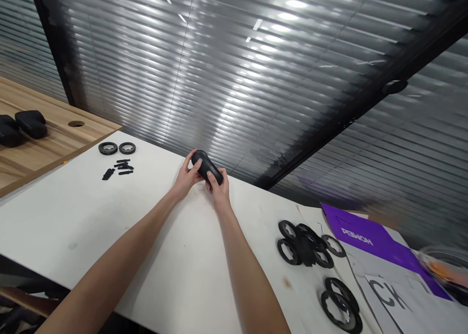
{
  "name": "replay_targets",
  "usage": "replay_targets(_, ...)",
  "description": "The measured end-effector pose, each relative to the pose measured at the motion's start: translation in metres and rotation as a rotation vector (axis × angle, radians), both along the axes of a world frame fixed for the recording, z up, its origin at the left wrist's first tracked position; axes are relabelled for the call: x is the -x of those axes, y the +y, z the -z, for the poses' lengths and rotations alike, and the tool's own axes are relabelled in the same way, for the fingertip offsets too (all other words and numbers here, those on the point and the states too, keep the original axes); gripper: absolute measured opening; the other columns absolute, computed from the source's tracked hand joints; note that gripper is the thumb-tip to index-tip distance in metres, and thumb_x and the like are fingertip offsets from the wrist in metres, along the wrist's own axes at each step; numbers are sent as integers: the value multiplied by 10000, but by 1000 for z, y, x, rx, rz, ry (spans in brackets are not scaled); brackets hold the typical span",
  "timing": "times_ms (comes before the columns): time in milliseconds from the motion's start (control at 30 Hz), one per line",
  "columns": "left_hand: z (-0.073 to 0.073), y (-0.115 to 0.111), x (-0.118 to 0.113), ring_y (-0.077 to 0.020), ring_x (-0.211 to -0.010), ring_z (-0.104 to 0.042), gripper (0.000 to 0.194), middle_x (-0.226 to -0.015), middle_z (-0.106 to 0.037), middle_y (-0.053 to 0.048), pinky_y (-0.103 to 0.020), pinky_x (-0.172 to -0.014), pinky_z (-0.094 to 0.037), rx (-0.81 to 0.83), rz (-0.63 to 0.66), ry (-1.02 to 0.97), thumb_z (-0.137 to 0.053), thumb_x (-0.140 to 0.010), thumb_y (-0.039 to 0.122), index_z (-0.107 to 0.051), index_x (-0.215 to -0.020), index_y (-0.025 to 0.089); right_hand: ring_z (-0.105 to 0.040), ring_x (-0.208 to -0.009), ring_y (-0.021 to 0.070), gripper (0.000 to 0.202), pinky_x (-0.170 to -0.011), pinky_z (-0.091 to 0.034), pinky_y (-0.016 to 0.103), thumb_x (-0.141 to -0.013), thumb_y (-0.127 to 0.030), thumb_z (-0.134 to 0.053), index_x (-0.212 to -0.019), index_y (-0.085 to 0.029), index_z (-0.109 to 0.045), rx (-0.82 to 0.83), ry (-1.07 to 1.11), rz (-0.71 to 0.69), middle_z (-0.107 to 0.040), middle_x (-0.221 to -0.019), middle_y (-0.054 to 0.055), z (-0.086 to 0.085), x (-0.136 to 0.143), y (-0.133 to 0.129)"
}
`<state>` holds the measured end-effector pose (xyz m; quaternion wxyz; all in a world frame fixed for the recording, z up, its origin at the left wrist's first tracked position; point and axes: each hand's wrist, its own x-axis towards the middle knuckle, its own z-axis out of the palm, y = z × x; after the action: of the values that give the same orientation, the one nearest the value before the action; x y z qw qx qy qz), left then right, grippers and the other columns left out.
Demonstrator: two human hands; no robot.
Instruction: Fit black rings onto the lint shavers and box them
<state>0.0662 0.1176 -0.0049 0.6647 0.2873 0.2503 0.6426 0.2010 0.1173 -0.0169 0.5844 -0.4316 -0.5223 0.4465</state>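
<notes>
Both my hands hold a smooth, black, elongated object with rounded ends [207, 167] above the far edge of the white table [175, 265]; its exact kind I cannot tell. Around its upper left end are the fingers of my left hand [187, 178], the thumb lying on its face. My right hand [219, 190] grips the lower right end, thumb pressed on the front. The fingers behind the object are partly hidden. To the left lie two black rings [108, 148] and several small flat black pieces [124, 167].
Several black rings [288, 251] with dark pieces lie on the right, and overlapping rings [341, 304] sit nearer me. A purple-and-white printed package [369, 241] is beyond them. Black rounded objects [31, 124] rest on the wooden table [54, 144] at left. A blind-covered glass wall [146, 80] stands behind.
</notes>
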Motion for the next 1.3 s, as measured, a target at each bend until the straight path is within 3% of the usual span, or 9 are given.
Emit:
replay_targets(300, 3, 0, 1, -229, -934, -785, 842, -1102, -778, -98, -413, -955, -667, -54, -32, 79, -922, -902, 414, -536, -1633, 254, -367, -511, 89, 727, -493, -307, 248, -668, -785, -899, -869, -276, -420, -24, 11, 24, -453, -625, -102, 3, 1, 1)
replay_targets(633, -1, -2, 3, -245, -895, -791, 860, -1106, -780, -113, -390, -840, -691, -66, -29, 171, -870, -951, 433, -458, -1682, 242, -588, -707, 162, 633, -620, -470, 268, -699, -700, -903, -935, -264, -510, -43, -28, 99, -627, -758, -41, 11, -1, 6)
replay_targets(767, 0, 0, 2, -209, -845, -779, 838, -1244, -758, -128, -330, -783, -673, 16, -25, 153, -836, -985, 440, -426, -1700, 286, -674, -862, 196, 583, -736, -546, 299, -677, -576, -940, -1006, -260, -577, -58, -55, 115, -743, -963, 22, 10, 1, 6)
replay_targets(867, -1, 3, 2, -181, -803, -768, 745, -1227, -762, -122, -290, -757, -649, 98, -45, 113, -759, -1045, 430, -424, -1699, 311, -692, -994, 218, 568, -821, -566, 319, -670, -492, -945, -1096, -266, -643, -70, -93, 127, -769, -1117, 59, 9, 3, 5)
replay_targets(1000, -4, 3, 1, -180, -822, -780, 658, -1213, -767, -119, -280, -762, -645, 157, -68, 76, -656, -1104, 394, -400, -1705, 314, -677, -1051, 231, 592, -783, -542, 301, -671, -462, -948, -1170, -275, -690, -67, -117, 118, -769, -1149, 66, 9, 4, 4)
replay_targets(1167, -6, 1, 2, -199, -887, -798, 709, -1280, -756, -132, -310, -841, -658, 178, -69, 40, -715, -1070, 346, -403, -1705, 295, -668, -1040, 230, 583, -761, -516, 297, -701, -467, -938, -1204, -282, -709, -71, -157, 105, -775, -1177, 61, 7, 3, 3)
replay_targets(1300, -3, 1, 2, -217, -896, -798, 890, -1302, -750, -140, -333, -872, -664, 156, -76, 46, -859, -968, 359, -387, -1719, 282, -686, -985, 227, 561, -746, -522, 298, -721, -489, -932, -1192, -269, -719, -77, -173, 135, -784, -1139, 57, 7, 3, 3)
